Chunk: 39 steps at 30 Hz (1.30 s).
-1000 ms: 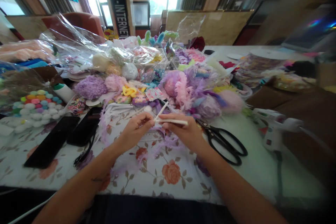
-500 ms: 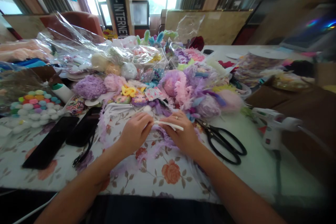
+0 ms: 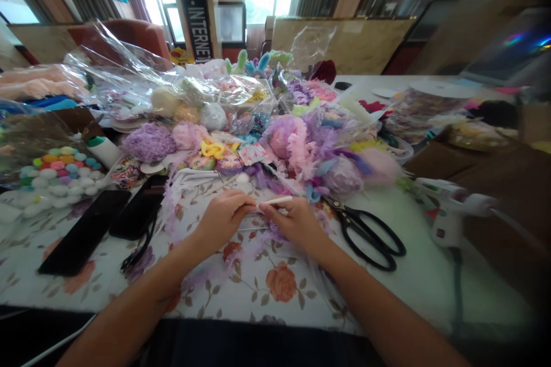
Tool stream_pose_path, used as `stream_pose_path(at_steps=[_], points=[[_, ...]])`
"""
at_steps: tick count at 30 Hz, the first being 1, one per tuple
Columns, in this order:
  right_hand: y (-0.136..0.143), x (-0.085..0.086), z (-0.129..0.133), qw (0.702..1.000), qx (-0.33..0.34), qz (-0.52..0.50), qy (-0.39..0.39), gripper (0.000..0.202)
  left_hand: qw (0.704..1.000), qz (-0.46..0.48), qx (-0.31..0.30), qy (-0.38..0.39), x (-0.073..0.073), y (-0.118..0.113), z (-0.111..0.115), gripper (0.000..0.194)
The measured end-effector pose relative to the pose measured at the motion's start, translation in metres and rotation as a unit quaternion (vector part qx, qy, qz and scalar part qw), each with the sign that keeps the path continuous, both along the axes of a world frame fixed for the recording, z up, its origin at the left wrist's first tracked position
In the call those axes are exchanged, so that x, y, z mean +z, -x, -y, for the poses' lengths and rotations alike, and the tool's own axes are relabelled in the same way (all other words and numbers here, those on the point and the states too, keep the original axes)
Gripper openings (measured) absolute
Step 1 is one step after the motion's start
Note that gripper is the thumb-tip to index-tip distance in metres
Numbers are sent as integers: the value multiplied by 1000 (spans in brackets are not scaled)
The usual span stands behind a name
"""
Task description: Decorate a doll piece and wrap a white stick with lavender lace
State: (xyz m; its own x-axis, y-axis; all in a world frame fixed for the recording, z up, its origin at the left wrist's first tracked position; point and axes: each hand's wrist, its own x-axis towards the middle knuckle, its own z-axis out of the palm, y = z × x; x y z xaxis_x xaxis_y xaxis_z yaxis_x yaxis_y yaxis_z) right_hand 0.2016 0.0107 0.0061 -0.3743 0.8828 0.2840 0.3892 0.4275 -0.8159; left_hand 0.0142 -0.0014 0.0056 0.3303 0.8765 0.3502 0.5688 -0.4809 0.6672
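Observation:
Over the floral cloth (image 3: pixel 206 298), my left hand (image 3: pixel 226 215) and my right hand (image 3: pixel 297 221) meet at the middle, fingers closed in pinches. Between them is a thin white strip (image 3: pixel 279 200), whose end shows above the fingers of my right hand. My left fingertips pinch its other end. Lilac fluffy yarn (image 3: pixel 247 249) lies on the cloth under and around both hands. A small white pompom (image 3: pixel 243 178) sits just beyond the fingertips.
Black-handled scissors (image 3: pixel 372 238) lie right of my right hand, with a white glue gun (image 3: pixel 447 212) further right. Two black phones (image 3: pixel 84 232) lie at the left. Behind, yarn balls (image 3: pixel 148 142), plastic bags and pompoms (image 3: pixel 60 178) are heaped across the table.
The white strip has turned so its free end points slightly upward rather than down to the right. My right hand has rotated a little, and its ring is no longer visible.

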Motion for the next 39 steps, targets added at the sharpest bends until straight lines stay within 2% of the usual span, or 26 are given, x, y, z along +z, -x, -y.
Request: stream_pose_path(at_steps=[2,5,7,8,9,11,13,14,17,19,21,22,24,27,29,31,34,39], points=[[-1,4,-1,990,8,-47,133,38,1000,-5,7,-9,0,-2,1,18],[-3,8,0,940,38,-192,278,32,999,8,35,-5,3,-3,1,16],[-3,10,1,916,76,-257,300,32,998,37,52,23,6,-1,0,17],[-2,10,2,916,93,-264,288,33,996,55,56,45,7,-1,-1,18],[-2,10,3,925,103,-253,264,32,993,77,57,69,8,0,-1,19],[0,6,5,962,83,-196,171,28,984,121,50,123,8,1,-2,21],[1,2,6,991,36,-122,26,22,970,164,29,178,7,1,-2,24],[0,-1,6,994,21,-87,-55,21,962,181,16,202,6,1,-3,25],[-1,-3,5,970,-22,27,-240,24,950,199,-15,239,2,0,-4,26],[-3,0,4,948,-80,96,-294,20,955,182,-15,232,2,0,-3,26],[-4,3,4,933,-125,127,-314,16,969,149,4,199,3,-1,-2,24],[-3,4,3,934,-128,124,-311,16,976,130,16,176,4,-1,-1,22],[-2,6,2,955,-106,86,-264,18,988,90,37,118,5,-4,1,18],[0,4,0,993,-63,-8,-96,27,998,30,50,9,3,-7,5,15],[0,3,-1,997,-42,-60,29,32,997,-4,47,-65,0,-9,6,15],[0,1,-2,989,-26,-90,113,35,992,-27,38,-113,-2,-10,7,17],[1,1,-2,985,-22,-103,134,35,993,-35,24,-110,-3,-8,6,18],[4,1,2,996,-18,-68,56,30,1000,17,-9,-21,-1,-6,4,16]])
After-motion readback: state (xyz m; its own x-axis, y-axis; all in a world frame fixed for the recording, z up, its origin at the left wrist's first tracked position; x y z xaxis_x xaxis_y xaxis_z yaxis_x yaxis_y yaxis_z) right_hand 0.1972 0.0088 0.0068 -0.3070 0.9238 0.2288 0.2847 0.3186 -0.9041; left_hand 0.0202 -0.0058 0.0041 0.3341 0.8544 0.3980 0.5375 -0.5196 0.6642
